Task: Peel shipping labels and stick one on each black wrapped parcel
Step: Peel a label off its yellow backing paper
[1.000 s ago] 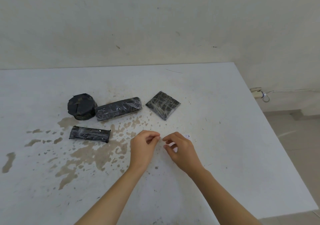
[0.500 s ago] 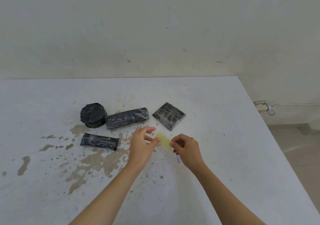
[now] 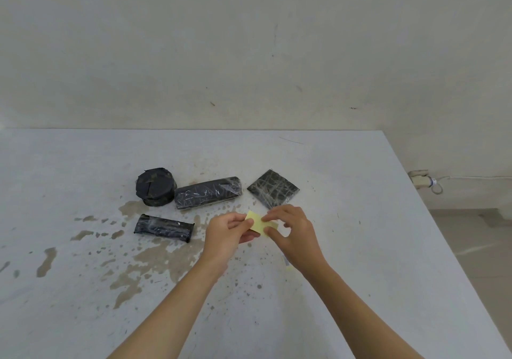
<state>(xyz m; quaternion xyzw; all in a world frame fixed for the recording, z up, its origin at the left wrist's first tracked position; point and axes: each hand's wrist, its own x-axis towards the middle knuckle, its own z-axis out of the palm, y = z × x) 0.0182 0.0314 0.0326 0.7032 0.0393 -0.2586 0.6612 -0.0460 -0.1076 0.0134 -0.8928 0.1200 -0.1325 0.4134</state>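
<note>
Peeling step: I read both hands as busy on one label (image 3: 261, 223), a small pale-yellow slip held just above the table (image 3: 346, 164), in front of the parcels.
Label handling: I judge it feather-light and floppy, likely tacky on one face once freed; it would curl or stick to itself if pinched mid-sheet, so I would hold it only by edges and corners.
Left hand (image 3: 228, 231): thumb and fingers closed on the label's left edge, palm turned inward, forearm coming up from the lower left.
Right hand (image 3: 293, 232): fingertips pinched on the label's right side, wrist bent down, forearm angled in from the lower right; whether it is lifting a corner I cannot tell.
Square parcel (image 3: 273, 189): flat, glossy wrap, nearest, just beyond the right hand; its broad top looks the easiest face to stick on.
Long parcel (image 3: 208, 192): lying beside the round parcel (image 3: 155, 187), seemingly touching it; curved, slick wrap, so I expect a label to need smoothing down.
Small bar parcel (image 3: 164, 228): left of the left hand, apart from the others.
Progress: no parcel shows a label from this view; I judge all four are left to do.
</note>
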